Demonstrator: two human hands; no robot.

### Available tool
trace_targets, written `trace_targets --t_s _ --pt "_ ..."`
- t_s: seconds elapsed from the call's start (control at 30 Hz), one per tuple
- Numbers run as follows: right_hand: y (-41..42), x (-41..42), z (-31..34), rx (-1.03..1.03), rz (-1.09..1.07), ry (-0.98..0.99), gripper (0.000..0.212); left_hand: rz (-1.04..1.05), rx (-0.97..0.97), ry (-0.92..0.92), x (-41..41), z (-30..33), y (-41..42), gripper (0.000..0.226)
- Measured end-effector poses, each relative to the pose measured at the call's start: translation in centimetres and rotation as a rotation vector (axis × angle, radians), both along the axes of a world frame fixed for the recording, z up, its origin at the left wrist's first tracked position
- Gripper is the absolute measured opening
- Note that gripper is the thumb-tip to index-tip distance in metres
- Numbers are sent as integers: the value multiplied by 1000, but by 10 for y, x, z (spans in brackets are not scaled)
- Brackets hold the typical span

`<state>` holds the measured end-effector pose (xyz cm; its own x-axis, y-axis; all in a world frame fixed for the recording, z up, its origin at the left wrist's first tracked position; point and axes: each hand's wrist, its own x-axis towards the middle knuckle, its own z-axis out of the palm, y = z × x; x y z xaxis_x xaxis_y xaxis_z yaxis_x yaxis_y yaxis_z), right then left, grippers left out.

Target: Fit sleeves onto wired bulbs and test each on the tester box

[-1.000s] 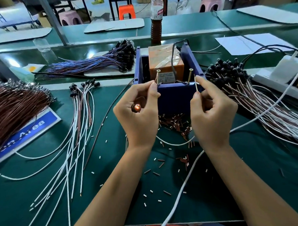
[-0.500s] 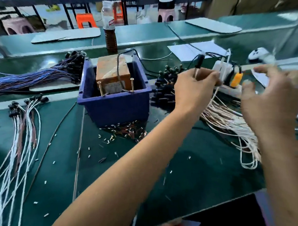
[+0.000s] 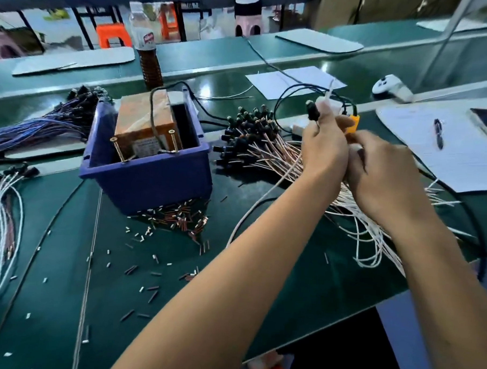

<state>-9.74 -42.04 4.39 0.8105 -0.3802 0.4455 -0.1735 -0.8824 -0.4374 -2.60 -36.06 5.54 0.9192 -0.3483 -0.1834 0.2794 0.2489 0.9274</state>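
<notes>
So the left hand (image 3: 323, 153) pinched a black-capped wired bulb (image 3: 312, 110) upright, right hand (image 3: 385, 173) curled over the bulb pile (image 3: 255, 140), couldn't tell its grip, blue tester box (image 3: 150, 177) nearby.

My left hand (image 3: 323, 151) and right hand (image 3: 385, 176) are bare, with no gloves, rings or watch on either wrist. Both forearms run uncovered down to the lower edge of the frame, with no sleeve in sight. My nails are short.
</notes>
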Motion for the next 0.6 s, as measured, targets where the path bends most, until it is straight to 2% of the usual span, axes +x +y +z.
trace_targets --t_s 0.1,0.23,0.33,0.47,0.57,0.6 --pt "-2 0 -6 23 32 -12 19 17 1 -48 2 3 3 65" --pt "-8 9 -14 -35 -3 -56 29 -11 8 -24 4 10 9 68" --pt "-8 14 -14 -14 109 -49 16 -75 24 -74 4 5 12 75" --pt "-16 14 -16 100 8 -104 28 -95 164 -252 -1 -4 17 89" --pt "-21 14 -19 84 -167 -31 28 -4 279 -490 -2 -10 26 111" --pt "-22 17 -19 64 -221 16 28 3 319 -566 -1 -13 28 110"
